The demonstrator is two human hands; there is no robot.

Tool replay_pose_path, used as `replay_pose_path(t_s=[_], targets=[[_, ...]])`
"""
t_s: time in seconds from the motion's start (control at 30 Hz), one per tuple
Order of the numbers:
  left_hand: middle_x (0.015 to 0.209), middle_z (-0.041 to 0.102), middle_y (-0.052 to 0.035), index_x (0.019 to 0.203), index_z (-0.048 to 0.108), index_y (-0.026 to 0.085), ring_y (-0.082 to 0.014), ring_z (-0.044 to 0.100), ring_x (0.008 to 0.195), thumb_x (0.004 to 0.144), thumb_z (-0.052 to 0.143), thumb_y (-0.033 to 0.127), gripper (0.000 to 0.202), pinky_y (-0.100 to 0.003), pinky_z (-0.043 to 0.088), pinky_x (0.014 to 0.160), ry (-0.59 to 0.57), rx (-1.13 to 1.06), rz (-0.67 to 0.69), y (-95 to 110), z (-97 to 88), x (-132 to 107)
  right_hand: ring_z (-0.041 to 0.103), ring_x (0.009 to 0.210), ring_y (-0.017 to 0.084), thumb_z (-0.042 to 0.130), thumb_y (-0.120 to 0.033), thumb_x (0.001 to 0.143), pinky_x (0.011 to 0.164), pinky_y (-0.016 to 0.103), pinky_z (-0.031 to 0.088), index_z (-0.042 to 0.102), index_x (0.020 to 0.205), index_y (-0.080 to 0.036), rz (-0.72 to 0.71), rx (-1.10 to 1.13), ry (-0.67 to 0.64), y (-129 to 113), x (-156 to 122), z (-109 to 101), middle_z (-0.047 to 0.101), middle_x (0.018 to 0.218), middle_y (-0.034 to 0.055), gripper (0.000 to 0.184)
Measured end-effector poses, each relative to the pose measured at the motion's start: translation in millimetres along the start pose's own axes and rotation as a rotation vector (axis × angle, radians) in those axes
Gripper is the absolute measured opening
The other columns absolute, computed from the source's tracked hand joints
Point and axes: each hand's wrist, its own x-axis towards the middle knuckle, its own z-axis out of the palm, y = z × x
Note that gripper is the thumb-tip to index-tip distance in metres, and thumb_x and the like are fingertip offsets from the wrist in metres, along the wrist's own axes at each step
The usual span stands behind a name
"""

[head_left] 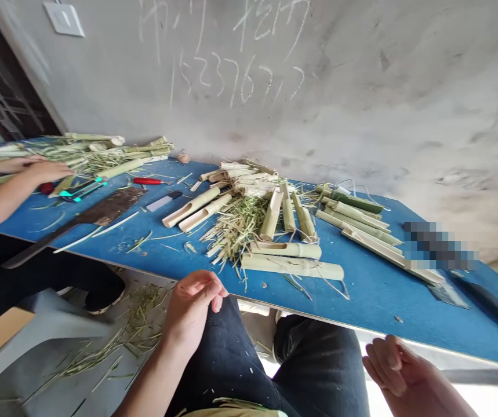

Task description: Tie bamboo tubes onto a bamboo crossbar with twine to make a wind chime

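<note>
My left hand [195, 307] is over my left thigh, just in front of the table edge. Its fingers are curled in and I see nothing in them. My right hand [390, 365] is off to the right below the edge, closed in a loose fist with nothing showing. On the table beyond my left hand lie two cut bamboo pieces, a notched bamboo tube [286, 249] and a longer bamboo tube [292, 267] with thin twigs. Behind them are a pile of bamboo shavings [242, 226] and several leaning bamboo pieces [271, 217].
A large cleaver [109, 207], a small knife [164, 200], a red-handled tool [148, 181] and a teal saw frame [84, 190] lie left on the blue table [362, 307]. A co-worker's hand [51, 171] is there. Split bamboo [362, 231] and a dark-handled blade [492, 304] lie right.
</note>
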Motion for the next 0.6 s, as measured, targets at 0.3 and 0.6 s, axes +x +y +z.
replay_pose_path(t_s=[0.3,0.6], targets=[[0.068,0.075,-0.0042,0.075,0.074,0.02,-0.0167,0.066,0.061,0.093,0.076,0.039,0.026,-0.026,0.052,0.062,-0.394,0.818,0.366,35.9,15.7,49.6,0.072,0.117,0.035,0.055,-0.051,0.104,0.097,0.051,0.061,0.072,0.127,-0.026,-0.537,-1.106,-0.212,-58.2,107.8,-0.2,0.075,0.129,0.0124,0.039],[0.065,0.066,-0.0014,0.085,0.073,0.022,-0.0161,0.057,0.057,0.102,0.059,0.037,0.027,-0.026,0.041,0.055,-0.633,1.025,0.534,51.0,55.2,104.7,0.074,0.094,0.032,0.049,-0.039,0.11,0.079,0.044,0.062,0.068,0.125,-0.016,-0.783,-1.316,-0.376,-66.9,124.1,-9.6,0.073,0.113,0.0165,0.033]])
